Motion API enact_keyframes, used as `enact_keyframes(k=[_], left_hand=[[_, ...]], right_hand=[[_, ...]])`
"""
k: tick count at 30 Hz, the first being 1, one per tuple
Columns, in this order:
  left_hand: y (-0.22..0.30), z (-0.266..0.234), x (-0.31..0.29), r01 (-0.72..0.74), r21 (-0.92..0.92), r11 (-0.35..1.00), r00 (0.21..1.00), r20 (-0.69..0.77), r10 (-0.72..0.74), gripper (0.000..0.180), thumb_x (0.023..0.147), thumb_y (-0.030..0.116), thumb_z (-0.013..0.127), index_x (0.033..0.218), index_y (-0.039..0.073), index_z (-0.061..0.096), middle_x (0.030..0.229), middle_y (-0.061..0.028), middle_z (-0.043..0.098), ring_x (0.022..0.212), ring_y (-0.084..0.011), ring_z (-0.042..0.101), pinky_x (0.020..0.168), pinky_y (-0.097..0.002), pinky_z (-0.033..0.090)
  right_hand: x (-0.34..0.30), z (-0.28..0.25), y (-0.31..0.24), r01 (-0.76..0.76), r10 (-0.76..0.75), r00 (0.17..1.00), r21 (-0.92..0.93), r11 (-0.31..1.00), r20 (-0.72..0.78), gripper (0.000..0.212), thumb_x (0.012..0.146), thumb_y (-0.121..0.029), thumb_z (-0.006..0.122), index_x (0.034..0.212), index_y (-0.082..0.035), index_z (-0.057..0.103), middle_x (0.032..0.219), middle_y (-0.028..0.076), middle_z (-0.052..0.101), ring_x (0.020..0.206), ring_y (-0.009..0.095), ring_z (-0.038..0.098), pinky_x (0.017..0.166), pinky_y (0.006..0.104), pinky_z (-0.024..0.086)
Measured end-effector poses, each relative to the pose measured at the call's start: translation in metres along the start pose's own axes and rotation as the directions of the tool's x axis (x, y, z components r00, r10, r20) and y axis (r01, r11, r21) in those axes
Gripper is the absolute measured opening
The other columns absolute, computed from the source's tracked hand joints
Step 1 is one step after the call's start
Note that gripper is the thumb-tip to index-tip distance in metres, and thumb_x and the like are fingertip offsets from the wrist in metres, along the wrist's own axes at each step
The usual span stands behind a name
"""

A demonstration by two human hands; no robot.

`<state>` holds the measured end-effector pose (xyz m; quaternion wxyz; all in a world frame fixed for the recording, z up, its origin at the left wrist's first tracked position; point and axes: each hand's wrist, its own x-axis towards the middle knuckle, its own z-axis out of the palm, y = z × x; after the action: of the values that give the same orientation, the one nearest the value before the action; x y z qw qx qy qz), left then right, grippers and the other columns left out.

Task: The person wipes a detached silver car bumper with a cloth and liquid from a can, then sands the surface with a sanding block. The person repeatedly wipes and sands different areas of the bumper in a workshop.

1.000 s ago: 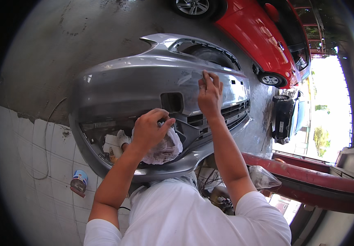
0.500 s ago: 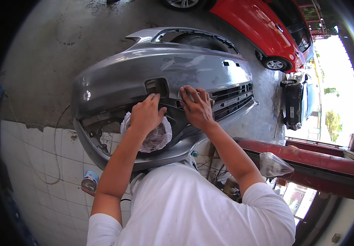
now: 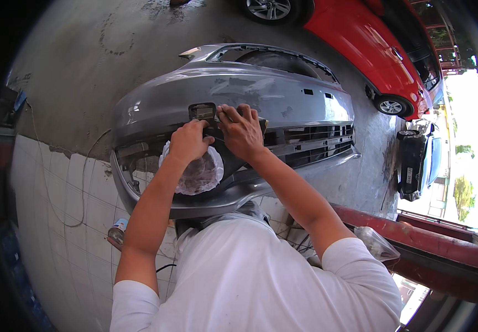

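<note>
Glossy grey bumper point(image 3: 164, 110), patchily scuffed; crumpled white wrap point(image 3: 201, 176) near lower edge. Left hand point(image 3: 189, 142) curls at square hole point(image 3: 201, 110), right hand point(image 3: 242, 131) arches beside it, both grips unclear.

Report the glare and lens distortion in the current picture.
Head view: daylight at right burns out to white; head view: bright reflections streak the grey car bumper; head view: the fisheye bends the white floor tiles and darkens the corners.

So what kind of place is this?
Probably a car body repair shop: a big grey bumper is off its car with dull, patchy spots on it, a red car is parked nearby, and the grey floor is stained.
</note>
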<state>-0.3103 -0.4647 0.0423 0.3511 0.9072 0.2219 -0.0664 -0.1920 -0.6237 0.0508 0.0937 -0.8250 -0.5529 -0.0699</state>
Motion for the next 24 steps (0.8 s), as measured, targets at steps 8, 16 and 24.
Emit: enact_keyframes(k=[8,16,24], left_hand=[[-0.004,0.013,-0.006,0.013,-0.009,1.0,1.0,-0.028,-0.013,0.046,0.083,0.036,0.082,0.123,0.016,0.074,0.12,-0.0113,0.072,0.115,-0.0345,0.068,0.098,-0.0469,0.054],[0.002,0.014,-0.002,-0.003,0.044,0.999,0.997,-0.076,0.006,0.05,0.082,0.037,0.082,0.126,0.015,0.072,0.122,-0.0108,0.072,0.116,-0.0349,0.067,0.099,-0.0448,0.053],[-0.006,0.018,-0.007,-0.014,0.031,0.999,0.99,-0.142,0.018,0.045,0.083,0.034,0.082,0.124,0.016,0.073,0.121,-0.01,0.073,0.114,-0.0339,0.069,0.097,-0.0452,0.054]], right_hand=[[-0.008,0.002,0.004,0.094,-0.093,0.996,0.04,0.995,-0.011,0.048,0.089,-0.02,0.073,0.136,-0.011,0.067,0.137,-0.001,0.061,0.12,0.029,0.051,0.102,0.0422,0.041],[-0.031,-0.003,0.022,0.122,-0.12,0.992,0.033,0.992,-0.049,0.044,0.092,-0.022,0.067,0.134,-0.01,0.066,0.136,0.0,0.061,0.123,0.028,0.05,0.101,0.0414,0.041],[-0.075,-0.016,0.082,-0.037,0.036,0.999,-0.032,0.999,-0.031,0.046,0.092,-0.021,0.069,0.136,-0.009,0.066,0.139,0.001,0.06,0.122,0.027,0.05,0.102,0.0433,0.04]])
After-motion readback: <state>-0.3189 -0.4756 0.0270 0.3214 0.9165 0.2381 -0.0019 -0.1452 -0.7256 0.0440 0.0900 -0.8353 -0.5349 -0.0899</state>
